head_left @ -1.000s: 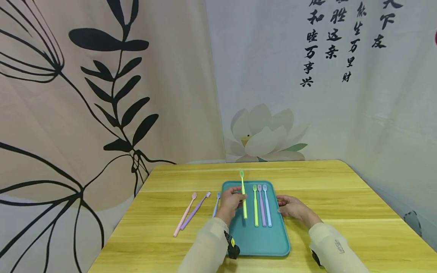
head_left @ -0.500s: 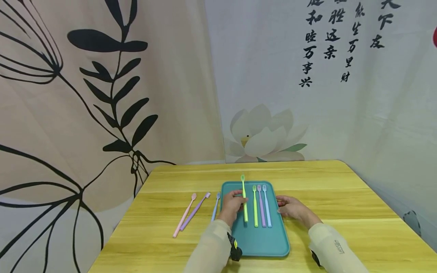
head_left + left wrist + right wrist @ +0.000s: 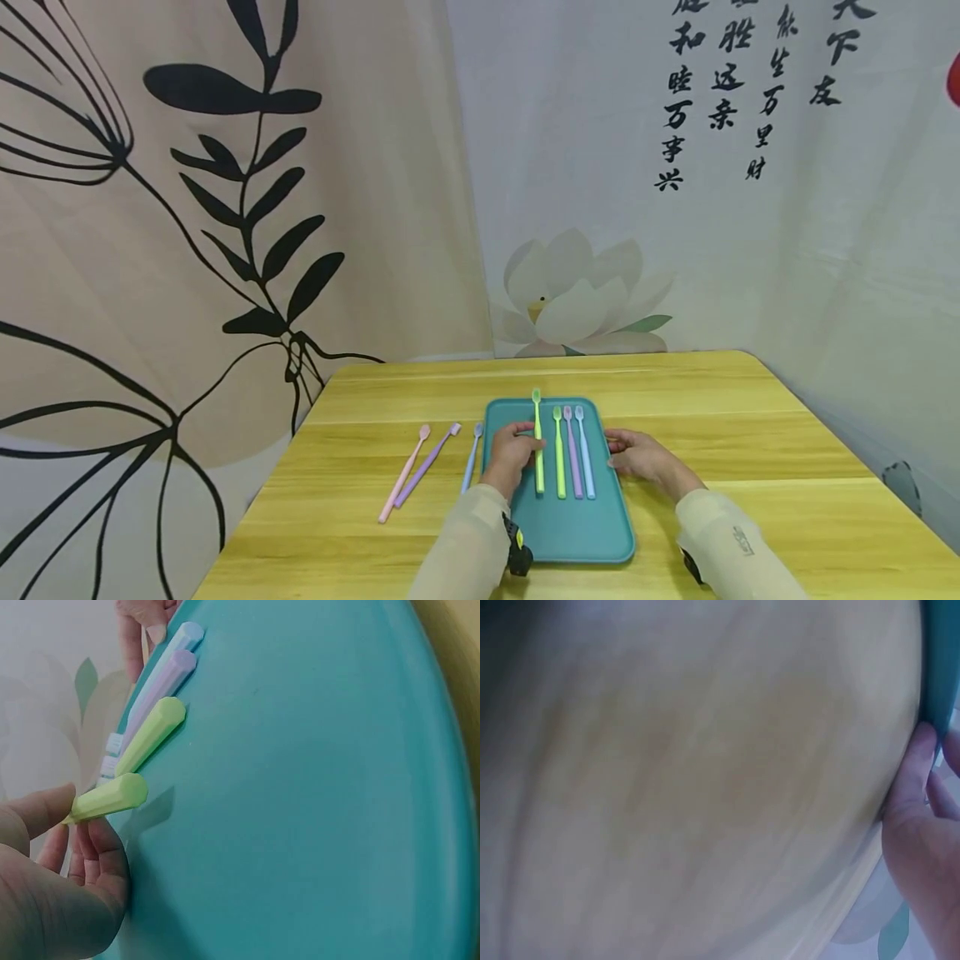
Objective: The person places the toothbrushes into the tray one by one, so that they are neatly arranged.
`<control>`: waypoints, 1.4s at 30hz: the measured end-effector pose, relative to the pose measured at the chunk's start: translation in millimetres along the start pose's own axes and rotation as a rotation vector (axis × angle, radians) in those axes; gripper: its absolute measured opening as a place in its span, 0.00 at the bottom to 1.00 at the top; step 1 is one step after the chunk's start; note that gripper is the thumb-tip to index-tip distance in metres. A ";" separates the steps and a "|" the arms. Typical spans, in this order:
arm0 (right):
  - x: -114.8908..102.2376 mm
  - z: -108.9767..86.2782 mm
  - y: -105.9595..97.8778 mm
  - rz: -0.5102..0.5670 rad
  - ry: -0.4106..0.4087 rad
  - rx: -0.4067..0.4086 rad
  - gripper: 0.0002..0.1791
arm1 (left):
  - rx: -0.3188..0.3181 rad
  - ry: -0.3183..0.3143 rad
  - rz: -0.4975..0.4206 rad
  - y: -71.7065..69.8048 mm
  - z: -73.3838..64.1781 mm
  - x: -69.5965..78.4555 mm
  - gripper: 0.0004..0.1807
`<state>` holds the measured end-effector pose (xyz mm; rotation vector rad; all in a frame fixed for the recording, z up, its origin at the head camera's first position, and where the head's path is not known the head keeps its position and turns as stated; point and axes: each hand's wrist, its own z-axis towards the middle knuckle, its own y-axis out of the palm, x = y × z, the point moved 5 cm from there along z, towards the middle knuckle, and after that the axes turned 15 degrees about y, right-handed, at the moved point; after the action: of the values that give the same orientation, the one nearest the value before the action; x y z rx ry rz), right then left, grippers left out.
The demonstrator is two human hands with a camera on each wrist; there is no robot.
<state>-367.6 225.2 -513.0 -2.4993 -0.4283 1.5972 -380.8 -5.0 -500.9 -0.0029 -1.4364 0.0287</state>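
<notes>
My left hand (image 3: 510,458) pinches a yellow-green toothbrush (image 3: 539,477) by its handle, bristle end away from me. In the left wrist view, a shadow shows beside the handle end (image 3: 124,793), which stands a little above the teal tray (image 3: 573,533). To its right lie a second yellow-green toothbrush (image 3: 560,471), a purple toothbrush (image 3: 575,471) and a light blue toothbrush (image 3: 588,471), side by side on the tray. My right hand (image 3: 647,460) holds the tray's right rim between thumb and fingers; the fingertips are partly hidden.
Left of the tray, a pink toothbrush (image 3: 403,475), another purple toothbrush (image 3: 427,467) and a blue toothbrush (image 3: 472,457) lie on the wooden table (image 3: 337,533). My left sleeve partly covers the blue one. A printed curtain (image 3: 405,208) hangs behind the table.
My left hand has moved slightly right and toward me, bringing the held toothbrush lower and nearer the row on the tray. The right hand stays at the rim.
</notes>
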 end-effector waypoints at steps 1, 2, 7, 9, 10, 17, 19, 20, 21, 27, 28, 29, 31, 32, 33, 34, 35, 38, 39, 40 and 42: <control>-0.2 0.1 0.0 0.001 0.001 0.001 0.33 | 0.001 -0.002 0.004 0.4 0.2 -0.4 0.18; -0.3 0.3 0.2 -0.007 -0.003 -0.002 0.33 | 0.004 -0.004 0.009 0.7 0.3 -0.5 0.18; -0.4 0.7 0.4 0.002 -0.004 -0.010 0.34 | 0.019 0.010 0.061 2.8 2.3 -2.2 0.19; 0.1 1.5 0.2 0.012 0.001 -0.008 0.33 | 0.023 0.013 0.089 3.8 2.9 -2.5 0.18; 0.0 1.5 0.3 0.006 -0.002 -0.014 0.34 | 0.026 0.011 0.102 4.3 3.3 -3.0 0.18; 0.6 2.7 -0.1 -0.007 -0.001 -0.006 0.34 | 0.044 -0.004 0.151 6.6 8.1 -8.4 0.17; 0.7 3.1 -0.3 -0.009 -0.001 0.000 0.33 | 0.046 -0.007 0.160 6.7 8.7 -9.5 0.17; 0.5 2.8 -0.3 -0.014 -0.003 -0.001 0.34 | 0.046 -0.005 0.164 6.7 8.6 -9.5 0.17; 0.6 2.8 -0.2 -0.017 -0.004 -0.002 0.34 | 0.047 -0.005 0.168 6.8 8.7 -9.6 0.17; -0.8 1.6 0.6 -0.019 -0.009 -0.012 0.34 | 0.039 -0.002 0.239 7.3 10.2 -10.6 0.17; -1.2 1.1 0.5 -0.014 -0.008 -0.010 0.34 | 0.036 -0.002 0.252 7.7 10.5 -10.3 0.17; -1.8 0.3 0.6 -0.014 -0.011 -0.013 0.34 | 0.034 0.001 0.268 8.0 10.7 -9.9 0.17; -2.7 -0.6 0.5 -0.016 -0.016 -0.018 0.34 | 0.032 0.008 0.293 8.6 10.6 -8.7 0.16; -2.7 -0.6 0.2 -0.006 -0.013 -0.014 0.34 | 0.032 0.008 0.299 8.9 10.6 -8.4 0.16; -2.6 -0.3 0.1 -0.001 -0.012 -0.011 0.34 | 0.032 0.010 0.314 9.2 10.7 -7.5 0.17; -2.7 -0.3 0.0 -0.002 -0.013 -0.012 0.34 | 0.029 0.019 0.337 9.2 10.3 -6.4 0.16; -2.5 0.0 0.0 -0.002 -0.012 -0.011 0.34 | 0.025 0.026 0.360 9.5 10.2 -5.9 0.16; -1.5 1.2 0.1 0.000 -0.005 -0.004 0.33 | 0.018 0.035 0.421 9.8 9.3 -4.8 0.15; -1.1 1.5 0.2 -0.007 -0.005 -0.006 0.33 | 0.017 0.041 0.442 9.9 8.9 -4.6 0.15; -1.1 1.6 0.2 -0.007 -0.004 -0.005 0.33 | 0.016 0.046 0.458 10.0 8.7 -4.4 0.14; -0.9 1.9 0.1 -0.005 -0.003 -0.003 0.33 | 0.021 0.051 0.471 10.2 8.3 -4.3 0.13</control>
<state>-369.7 224.7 -513.0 -2.4959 -0.4374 1.6001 -389.8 4.9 -504.2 -0.3218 -1.3578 0.4273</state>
